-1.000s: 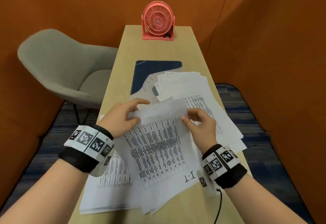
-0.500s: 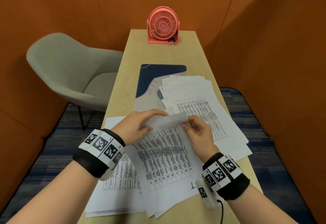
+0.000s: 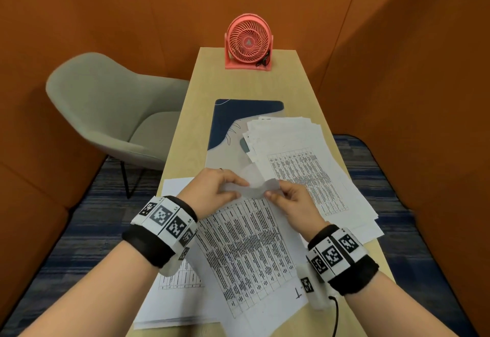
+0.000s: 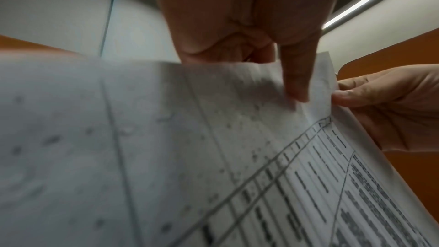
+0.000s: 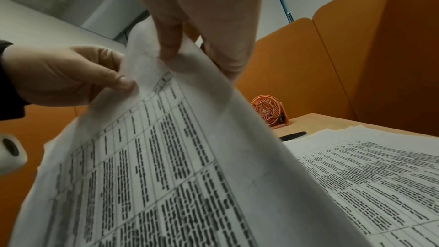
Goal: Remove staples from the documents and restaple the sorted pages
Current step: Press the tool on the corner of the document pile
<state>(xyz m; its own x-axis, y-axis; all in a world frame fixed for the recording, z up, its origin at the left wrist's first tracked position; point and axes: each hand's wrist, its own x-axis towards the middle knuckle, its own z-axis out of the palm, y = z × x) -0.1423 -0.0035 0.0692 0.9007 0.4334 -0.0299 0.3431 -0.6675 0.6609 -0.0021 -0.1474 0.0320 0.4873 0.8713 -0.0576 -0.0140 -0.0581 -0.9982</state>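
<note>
A printed table document lies tilted over the near table, its far edge lifted and curled back. My left hand pinches that curled edge from the left. My right hand pinches it from the right, fingertips almost meeting. In the left wrist view the left hand has one digit on the front of the sheet, the others behind. In the right wrist view the right hand grips the top corner of the document between thumb and fingers. No staple or stapler is plainly visible.
A fanned stack of printed pages covers the right side, over a blue-and-grey mat. More sheets lie under my left wrist. A pink fan stands at the far end, a black pen nearby, a grey chair left.
Both hands have drawn closer together along the curled top edge, and the folded-over strip looks narrower. The head view has shifted slightly; the stacks have not moved.
</note>
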